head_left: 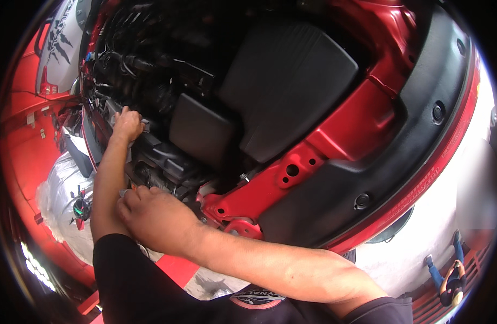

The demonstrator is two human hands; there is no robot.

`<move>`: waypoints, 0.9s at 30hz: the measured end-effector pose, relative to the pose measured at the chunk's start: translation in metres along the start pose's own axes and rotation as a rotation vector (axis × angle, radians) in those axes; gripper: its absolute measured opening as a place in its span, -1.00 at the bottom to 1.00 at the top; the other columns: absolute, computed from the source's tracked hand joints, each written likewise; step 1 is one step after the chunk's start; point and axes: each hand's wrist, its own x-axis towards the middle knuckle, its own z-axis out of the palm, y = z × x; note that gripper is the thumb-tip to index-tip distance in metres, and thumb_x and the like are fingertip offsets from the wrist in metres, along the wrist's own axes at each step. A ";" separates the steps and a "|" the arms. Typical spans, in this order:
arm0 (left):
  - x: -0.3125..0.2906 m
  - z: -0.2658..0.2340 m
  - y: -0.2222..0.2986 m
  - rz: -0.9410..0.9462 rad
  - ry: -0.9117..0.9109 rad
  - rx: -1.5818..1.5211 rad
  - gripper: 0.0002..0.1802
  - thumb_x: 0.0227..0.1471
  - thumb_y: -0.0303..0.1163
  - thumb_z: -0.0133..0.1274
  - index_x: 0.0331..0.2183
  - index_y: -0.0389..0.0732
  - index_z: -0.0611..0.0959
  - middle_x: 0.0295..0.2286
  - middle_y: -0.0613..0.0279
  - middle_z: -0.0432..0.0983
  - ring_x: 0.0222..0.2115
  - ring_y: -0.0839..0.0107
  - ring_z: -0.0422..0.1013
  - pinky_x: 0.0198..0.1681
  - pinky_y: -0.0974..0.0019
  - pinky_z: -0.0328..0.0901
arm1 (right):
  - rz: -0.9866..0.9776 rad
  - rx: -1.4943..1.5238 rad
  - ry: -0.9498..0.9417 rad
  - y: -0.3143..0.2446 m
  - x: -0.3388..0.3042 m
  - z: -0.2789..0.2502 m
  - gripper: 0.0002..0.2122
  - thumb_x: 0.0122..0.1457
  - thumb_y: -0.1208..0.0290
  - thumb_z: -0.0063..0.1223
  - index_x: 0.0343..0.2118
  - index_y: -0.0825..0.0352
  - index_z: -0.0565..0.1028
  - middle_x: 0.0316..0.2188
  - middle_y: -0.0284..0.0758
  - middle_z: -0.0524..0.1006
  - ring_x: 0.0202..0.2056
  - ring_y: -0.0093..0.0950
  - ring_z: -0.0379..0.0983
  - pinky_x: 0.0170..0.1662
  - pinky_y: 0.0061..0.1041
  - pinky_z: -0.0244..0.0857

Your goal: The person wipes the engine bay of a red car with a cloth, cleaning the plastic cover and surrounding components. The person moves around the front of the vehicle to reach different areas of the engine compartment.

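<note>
I am leaning over the open engine bay of a red car. My left hand [129,124] is curled closed at the bay's left side, beside black engine parts. Something greyish shows at its edge, too small to name. Nearer to me, my right hand [157,218] is bent at the fingers and partly overlaps my left forearm [109,178]. A small grey bit [124,193] peeks out at its fingertips; what it holds is hidden. Between the hands lies a dark plastic part [167,162]. A black square cover [199,129] sits right of my left hand.
A large black engine cover [294,81] fills the bay's middle. The red front crossmember [313,146] and a black trim panel [378,183] run along the right. Plastic-wrapped items [70,200] stand at left. Another person [451,283] is at far lower right.
</note>
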 end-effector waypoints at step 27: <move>-0.100 0.014 0.062 -0.086 0.423 -0.780 -0.70 0.06 -0.45 -0.02 -0.18 -0.21 0.70 -0.05 0.03 0.54 0.07 0.04 0.40 0.18 -0.09 0.21 | -0.117 -0.066 0.059 -0.012 -0.007 0.016 -0.78 0.08 0.37 0.07 -0.24 0.35 0.53 -0.28 -0.25 0.53 -0.16 -0.30 0.51 -0.13 -0.36 0.41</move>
